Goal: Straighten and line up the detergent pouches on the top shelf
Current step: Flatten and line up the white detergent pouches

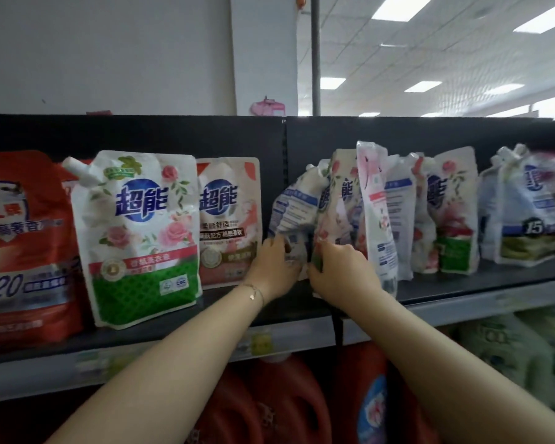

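Left hand curled round base of blue-print pouch: glossy, crumpled, tilted. Right hand pinches rose-print pouch, floppy plastic, just beside. Dark flat shelf.

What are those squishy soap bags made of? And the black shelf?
The pouches look like soft, glossy plastic film: they crease and buckle where the left hand and right hand grip them. The black shelf is flat, thin-edged and dull: probably painted metal.

Red jugs below; ceiling lights
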`<state>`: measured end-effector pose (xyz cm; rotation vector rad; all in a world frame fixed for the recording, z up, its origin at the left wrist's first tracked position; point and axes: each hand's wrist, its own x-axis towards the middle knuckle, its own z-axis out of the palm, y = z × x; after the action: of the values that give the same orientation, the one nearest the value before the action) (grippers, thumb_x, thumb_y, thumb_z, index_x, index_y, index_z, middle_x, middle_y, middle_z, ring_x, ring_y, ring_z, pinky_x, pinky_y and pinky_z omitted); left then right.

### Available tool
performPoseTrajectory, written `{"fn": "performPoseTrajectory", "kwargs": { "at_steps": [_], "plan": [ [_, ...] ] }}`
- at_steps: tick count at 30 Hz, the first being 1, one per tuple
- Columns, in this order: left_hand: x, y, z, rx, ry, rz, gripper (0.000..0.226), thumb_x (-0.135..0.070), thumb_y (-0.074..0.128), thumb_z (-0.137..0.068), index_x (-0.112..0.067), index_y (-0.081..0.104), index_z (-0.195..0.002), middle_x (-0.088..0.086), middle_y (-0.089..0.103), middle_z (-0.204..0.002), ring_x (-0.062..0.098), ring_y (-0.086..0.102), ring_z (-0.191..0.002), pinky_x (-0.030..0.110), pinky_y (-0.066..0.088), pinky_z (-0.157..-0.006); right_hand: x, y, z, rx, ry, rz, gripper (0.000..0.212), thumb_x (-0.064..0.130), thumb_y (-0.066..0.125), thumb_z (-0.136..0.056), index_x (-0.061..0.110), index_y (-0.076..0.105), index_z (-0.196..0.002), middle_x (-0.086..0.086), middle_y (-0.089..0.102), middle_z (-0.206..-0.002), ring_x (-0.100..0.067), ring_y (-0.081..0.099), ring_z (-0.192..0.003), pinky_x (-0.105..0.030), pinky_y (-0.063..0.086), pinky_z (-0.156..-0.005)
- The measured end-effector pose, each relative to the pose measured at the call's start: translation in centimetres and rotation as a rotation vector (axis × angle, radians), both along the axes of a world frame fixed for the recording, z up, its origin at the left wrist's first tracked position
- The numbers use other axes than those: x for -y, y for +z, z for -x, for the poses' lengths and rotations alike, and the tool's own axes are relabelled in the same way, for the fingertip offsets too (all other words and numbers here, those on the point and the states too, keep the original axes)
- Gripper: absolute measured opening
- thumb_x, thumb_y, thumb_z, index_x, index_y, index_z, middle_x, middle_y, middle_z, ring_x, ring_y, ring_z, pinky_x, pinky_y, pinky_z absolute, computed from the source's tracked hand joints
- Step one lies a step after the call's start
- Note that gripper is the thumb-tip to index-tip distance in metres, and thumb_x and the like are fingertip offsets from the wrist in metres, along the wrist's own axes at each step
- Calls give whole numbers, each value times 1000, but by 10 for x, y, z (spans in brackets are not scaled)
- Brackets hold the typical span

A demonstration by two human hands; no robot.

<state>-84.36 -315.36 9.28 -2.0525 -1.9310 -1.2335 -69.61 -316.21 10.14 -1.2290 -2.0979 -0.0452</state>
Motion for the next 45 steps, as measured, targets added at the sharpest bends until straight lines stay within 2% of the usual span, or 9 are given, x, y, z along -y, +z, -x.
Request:
{"fn": "performPoseTrajectory", "kwargs": {
  "at_steps": [5, 10, 16, 21, 27, 31, 38, 42, 45],
  "plan": [
    [-34, 0, -19, 307, 149, -16, 45, -22, 63, -85, -3, 41, -119, 19, 49, -124, 31, 52, -111, 42, 47, -95, -13, -8, -1, -25, 87, 130, 20, 28, 51, -91, 9, 56, -91, -7, 59, -86, -27, 60, -80, -31, 47, -63],
    [-59, 4, -34, 474, 222, 60, 59, -34, 59, -92, -4, 30, -133, 14, 46, -134, 27, 50, -118, 24, 35, -80, -16, -15, 1, 5, 66, 159, 13, 24, 50, -93, 14, 42, -90, -8, 51, -95, -26, 52, -86, -30, 39, -67],
    [-80, 8, -37, 350, 317, 155, 48, -28, 54, -96, 2, 39, -131, 17, 51, -130, 28, 52, -119, 29, 43, -90, -23, -25, 4, 144, -7, 91, 40, 14, 53, -89, 12, 38, -126, -11, 56, -111, -30, 60, -98, -34, 48, -70],
    [-107, 2, -18, 382, 362, 207, 86, -44, 66, -82, 2, 27, -143, 14, 48, -135, 27, 51, -120, 27, 41, -86, -35, -25, 8, 216, -73, 145, 50, 9, 56, -88, 14, 31, -131, -12, 61, -113, -30, 63, -99, -34, 46, -66],
    [-126, -3, 0, 407, 263, 250, 57, -16, 70, -83, -4, 43, -132, 13, 54, -131, 28, 52, -120, 29, 42, -96, -42, -21, 14, 275, -97, 240, 43, 6, 52, -90, 10, 29, -127, -16, 59, -118, -33, 61, -104, -40, 52, -76],
    [-126, 9, 28, 335, 216, 351, 50, -26, 58, -92, -10, 43, -136, 14, 50, -136, 30, 49, -122, 36, 38, -104, -40, -23, 13, 261, -123, 232, 51, 14, 54, -92, 10, 25, -133, -15, 59, -119, -32, 61, -104, -39, 51, -76],
    [-105, 16, 70, 437, 14, 688, 50, -6, 68, -82, -15, 48, -126, 11, 54, -125, 33, 50, -114, 46, 43, -99, -41, -27, 16, 238, -151, 196, 48, 18, 51, -94, 13, 23, -132, -12, 60, -114, -30, 62, -99, -36, 49, -71],
    [-100, 18, 71, 389, -131, 778, 34, 5, 60, -85, -14, 55, -113, 10, 58, -119, 19, 56, -93, 27, 50, -76, -43, -29, 16, 222, -162, 192, 41, 20, 50, -96, 16, 25, -128, -9, 62, -110, -28, 64, -94, -34, 48, -68],
    [-98, 19, 73, 268, -96, 734, 65, -13, 74, -79, -15, 42, -136, 8, 50, -135, 24, 52, -115, 36, 48, -94, -42, -29, 17, 215, -165, 187, 32, 20, 50, -95, 18, 29, -118, -9, 63, -105, -28, 64, -91, -34, 50, -67]
  ]
}}
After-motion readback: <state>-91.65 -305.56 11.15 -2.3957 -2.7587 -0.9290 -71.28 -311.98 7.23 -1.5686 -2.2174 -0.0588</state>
